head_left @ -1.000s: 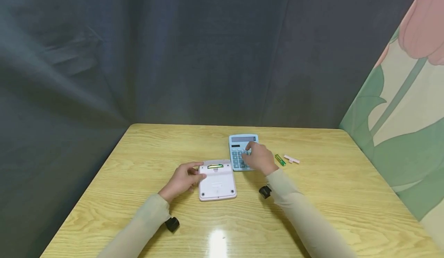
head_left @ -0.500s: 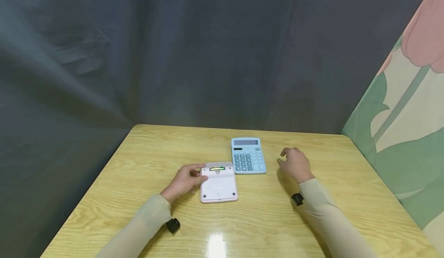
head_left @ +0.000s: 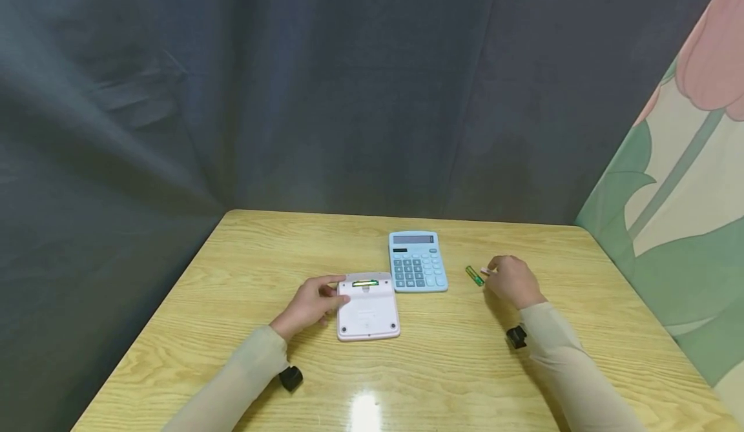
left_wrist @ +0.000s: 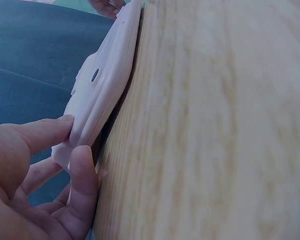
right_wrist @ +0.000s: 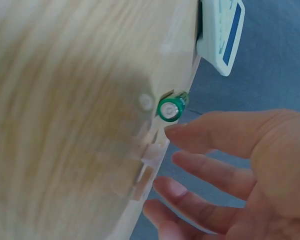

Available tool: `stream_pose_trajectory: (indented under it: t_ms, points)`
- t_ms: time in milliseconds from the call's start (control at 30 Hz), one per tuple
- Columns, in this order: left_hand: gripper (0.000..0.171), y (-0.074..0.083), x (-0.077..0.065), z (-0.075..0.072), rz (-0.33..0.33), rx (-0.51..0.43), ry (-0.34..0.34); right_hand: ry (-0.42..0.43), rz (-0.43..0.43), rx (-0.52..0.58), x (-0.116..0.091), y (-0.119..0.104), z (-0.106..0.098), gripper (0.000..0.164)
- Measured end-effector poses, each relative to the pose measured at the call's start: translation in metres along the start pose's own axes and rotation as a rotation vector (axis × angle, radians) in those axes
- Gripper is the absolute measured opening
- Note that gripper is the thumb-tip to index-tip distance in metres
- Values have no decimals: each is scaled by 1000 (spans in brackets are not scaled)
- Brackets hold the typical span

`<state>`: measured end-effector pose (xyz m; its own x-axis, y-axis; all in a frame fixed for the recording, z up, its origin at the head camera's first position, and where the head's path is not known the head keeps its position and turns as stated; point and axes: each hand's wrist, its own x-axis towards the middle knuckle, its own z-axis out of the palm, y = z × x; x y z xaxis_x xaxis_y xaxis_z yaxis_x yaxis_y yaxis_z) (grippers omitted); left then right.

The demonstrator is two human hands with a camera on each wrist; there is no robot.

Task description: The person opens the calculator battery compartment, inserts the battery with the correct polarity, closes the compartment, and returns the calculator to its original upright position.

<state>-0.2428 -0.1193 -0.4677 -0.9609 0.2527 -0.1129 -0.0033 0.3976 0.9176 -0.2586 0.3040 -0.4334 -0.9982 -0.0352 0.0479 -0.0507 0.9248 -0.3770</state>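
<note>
A pale pink calculator [head_left: 366, 312] lies face down on the table, a green battery [head_left: 365, 283] showing in its uncovered slot. My left hand [head_left: 310, 303] grips its left edge between thumb and fingers; the left wrist view shows that edge of the calculator [left_wrist: 97, 105] close up. Farther right, my right hand [head_left: 513, 281] hovers with parted, slightly bent fingers over the small pink battery cover [head_left: 485, 271]. The right wrist view has the fingertips beside this cover [right_wrist: 144, 180] and the thumb near a loose green battery [right_wrist: 170, 109].
A light blue calculator [head_left: 417, 261] lies face up, just behind and right of the pink one. The wooden table [head_left: 442, 367] ends at a dark curtain [head_left: 360, 96] at the back. A flower-patterned cloth [head_left: 668, 212] hangs at the right.
My right hand has moved right from above the blue calculator, past the loose battery, to the pink cover. My left hand keeps its hold on the pink calculator.
</note>
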Motion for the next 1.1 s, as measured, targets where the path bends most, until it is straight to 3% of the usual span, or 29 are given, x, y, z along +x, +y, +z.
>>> stream_pose_trajectory:
  t_ms: [667, 800, 967, 1100]
  points:
    - [53, -2, 0, -1, 6, -16, -16, 12, 58, -18, 3, 10, -1, 14]
    - [53, -3, 0, -1, 4, -23, -16, 33, 54, -5, 3, 9, -2, 21]
    - [53, -4, 1, -1, 4, -32, -18, 66, 30, 4, 4, 5, -3, 25]
    - [54, -3, 2, -1, 4, -41, -22, 130, -64, 18, 5, -12, -4, 17]
